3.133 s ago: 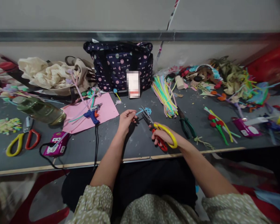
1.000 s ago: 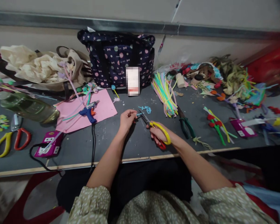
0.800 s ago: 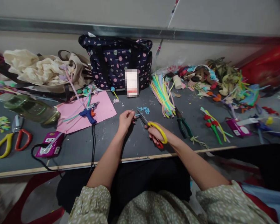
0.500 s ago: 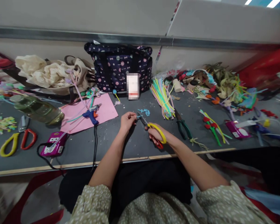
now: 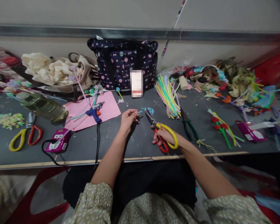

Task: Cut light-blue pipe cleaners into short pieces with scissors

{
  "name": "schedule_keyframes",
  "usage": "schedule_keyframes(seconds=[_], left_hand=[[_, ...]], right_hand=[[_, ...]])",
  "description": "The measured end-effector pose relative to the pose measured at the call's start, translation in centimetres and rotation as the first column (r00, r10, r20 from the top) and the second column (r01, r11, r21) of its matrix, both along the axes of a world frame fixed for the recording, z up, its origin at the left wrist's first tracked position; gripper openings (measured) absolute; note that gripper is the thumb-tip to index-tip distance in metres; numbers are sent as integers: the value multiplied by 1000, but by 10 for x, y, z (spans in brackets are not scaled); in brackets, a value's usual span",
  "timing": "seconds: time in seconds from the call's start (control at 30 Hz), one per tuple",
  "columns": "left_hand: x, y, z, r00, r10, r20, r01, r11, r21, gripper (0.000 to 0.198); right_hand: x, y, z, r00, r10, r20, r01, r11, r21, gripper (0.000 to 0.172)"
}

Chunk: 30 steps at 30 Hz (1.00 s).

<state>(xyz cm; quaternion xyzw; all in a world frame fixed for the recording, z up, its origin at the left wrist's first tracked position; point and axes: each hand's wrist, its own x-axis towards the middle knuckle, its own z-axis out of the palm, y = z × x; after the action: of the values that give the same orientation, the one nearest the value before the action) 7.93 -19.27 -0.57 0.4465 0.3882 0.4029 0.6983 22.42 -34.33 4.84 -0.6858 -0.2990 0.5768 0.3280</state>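
My left hand [image 5: 129, 120] is closed in a pinch over the dark tabletop, with the tip of a short light-blue pipe cleaner piece [image 5: 140, 111] sticking out of its fingertips. Scissors [image 5: 173, 140] with one yellow and one red handle loop are in my right hand [image 5: 162, 136], fingers through the loops. Their blades are slightly apart and point up and left, to the right of the blue tip. Beyond the blade tips lies a small heap of cut blue pieces [image 5: 150, 110]. The part of the pipe cleaner inside my left fingers is hidden.
A bundle of pastel pipe cleaners [image 5: 169, 101] and green-handled pliers [image 5: 189, 126] lie to the right. On the left are a blue glue gun [image 5: 93, 115] on pink paper [image 5: 109, 107], a bottle [image 5: 43, 107] and other scissors [image 5: 34, 134]. A patterned bag [image 5: 126, 67] stands behind.
The scissors have drawn back to the right, away from my left fingers, and their blades have parted a little. My left hand keeps its pinch. The camera view has shifted slightly.
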Motion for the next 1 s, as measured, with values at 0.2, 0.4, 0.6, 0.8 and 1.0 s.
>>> schedule_keyframes(seconds=[0.2, 0.4, 0.6, 0.8, 1.0], left_hand=[[1, -1, -1, 999, -26, 44, 26, 1000, 14, 36], [1, -4, 2, 998, -50, 44, 49, 999, 15, 41], [1, -6, 5, 995, -80, 53, 78, 997, 27, 40], [1, -7, 5, 995, -91, 48, 90, 996, 24, 40], [3, -8, 5, 994, -108, 29, 107, 994, 27, 39]], right_hand=[[7, -9, 7, 999, 26, 21, -27, 999, 28, 48], [-2, -5, 3, 996, 84, 22, -84, 996, 20, 44], [-11, -1, 7, 992, 103, 67, -104, 995, 5, 40], [-12, -1, 5, 990, 100, 97, -101, 995, 4, 38], [-12, -1, 5, 989, 105, 101, -106, 994, 8, 38]])
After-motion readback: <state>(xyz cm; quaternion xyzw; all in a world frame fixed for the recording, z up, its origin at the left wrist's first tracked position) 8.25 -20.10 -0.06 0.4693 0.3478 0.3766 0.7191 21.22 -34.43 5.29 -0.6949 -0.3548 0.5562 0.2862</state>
